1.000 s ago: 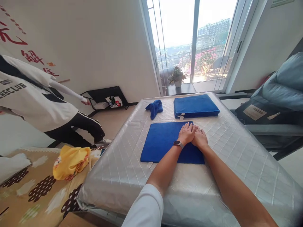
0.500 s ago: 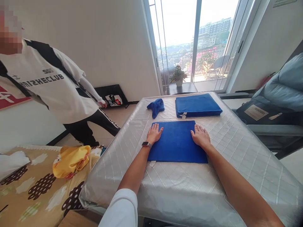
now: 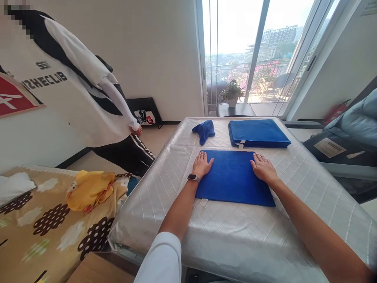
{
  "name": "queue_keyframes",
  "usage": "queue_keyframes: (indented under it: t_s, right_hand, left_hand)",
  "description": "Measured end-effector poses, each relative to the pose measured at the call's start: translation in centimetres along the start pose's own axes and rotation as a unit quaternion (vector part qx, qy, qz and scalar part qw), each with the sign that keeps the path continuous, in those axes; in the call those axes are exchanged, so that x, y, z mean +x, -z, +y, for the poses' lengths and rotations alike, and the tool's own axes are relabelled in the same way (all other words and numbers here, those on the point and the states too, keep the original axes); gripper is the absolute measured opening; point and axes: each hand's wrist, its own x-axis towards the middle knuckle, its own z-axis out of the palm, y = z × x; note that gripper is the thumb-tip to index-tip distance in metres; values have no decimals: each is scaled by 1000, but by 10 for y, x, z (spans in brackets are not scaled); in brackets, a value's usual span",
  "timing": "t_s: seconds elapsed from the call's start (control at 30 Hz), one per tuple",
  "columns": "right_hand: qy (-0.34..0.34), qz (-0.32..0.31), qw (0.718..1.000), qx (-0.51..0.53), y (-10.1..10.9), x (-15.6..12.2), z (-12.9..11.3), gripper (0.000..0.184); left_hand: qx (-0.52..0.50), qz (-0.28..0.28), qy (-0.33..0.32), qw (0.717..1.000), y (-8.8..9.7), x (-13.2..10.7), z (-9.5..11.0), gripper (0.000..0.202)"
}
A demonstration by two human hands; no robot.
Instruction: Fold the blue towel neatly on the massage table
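Note:
A flat blue cloth (image 3: pixel 232 181) lies spread on the silver quilted table cover (image 3: pixel 235 232), a small white tag showing at its near left corner. My left hand (image 3: pixel 202 165) rests flat on the cloth's left side, fingers stretched toward the far edge. On the right side, my right hand (image 3: pixel 264 168) also lies palm down, with its fingers extended. Beyond the cloth sits a stack of folded blue cloths (image 3: pixel 259 131) with a white tag. To the left of that stack is a crumpled blue cloth (image 3: pixel 204 131).
A person (image 3: pixel 88 90) stands at the left beside the table. At lower left is a bed with a patterned sheet (image 3: pixel 55 220) and a yellow cloth (image 3: pixel 91 188). A potted plant (image 3: pixel 232 96) stands on a chair by the window; a grey armchair (image 3: pixel 347 169) is at right.
The view has shifted, so the table and cloths appear farther right. Both my hands stay flat at the cloth's sides. The person at left looks closer.

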Motion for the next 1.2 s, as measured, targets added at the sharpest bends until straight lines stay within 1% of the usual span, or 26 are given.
queue_keyframes:
  t_s: [0.13,0.27,0.4,0.67,0.77,0.87,0.93,0.97,1.0,1.07,1.17,1.2]
  right_hand:
    - [17,-13,1000,21,0,26,-6,68]
    - [-6,-16,1000,17,-14,38,-4,69]
    - [-7,-3,1000,18,-23,37,-2,69]
    - [-18,-11,998,53,-14,33,-7,69]
    - [-24,-10,998,62,-14,32,-8,69]
    - [-28,-4,997,69,-14,31,-10,68]
    - [-30,-3,997,71,-14,31,-11,68]
    - [-31,-4,997,72,-13,31,-12,67]
    - [-32,-4,997,73,-13,31,-12,67]
    - [-33,-1,997,76,-12,29,-12,67]
    - [-7,9,998,67,-12,25,-7,64]
    - [6,11,998,63,-12,23,-5,65]
  left_hand:
    - [-1,3,-4,1000,-1,1,-1,81]
    - [-6,5,-4,1000,-4,3,-3,81]
    - [4,6,1,1000,-4,4,-4,82]
    - [21,-9,6,1000,-2,2,-3,83]
    - [25,-30,9,999,1,4,-6,82]
    - [41,-39,42,998,6,9,0,82]
    - [56,-16,61,996,9,13,17,82]
    - [58,-4,49,997,9,16,32,80]
    - [53,4,18,998,8,19,50,78]
    - [24,4,-87,996,1,24,96,74]
    - [-47,-3,-227,973,-17,32,170,68]
    - [-70,2,-252,965,-24,35,190,64]
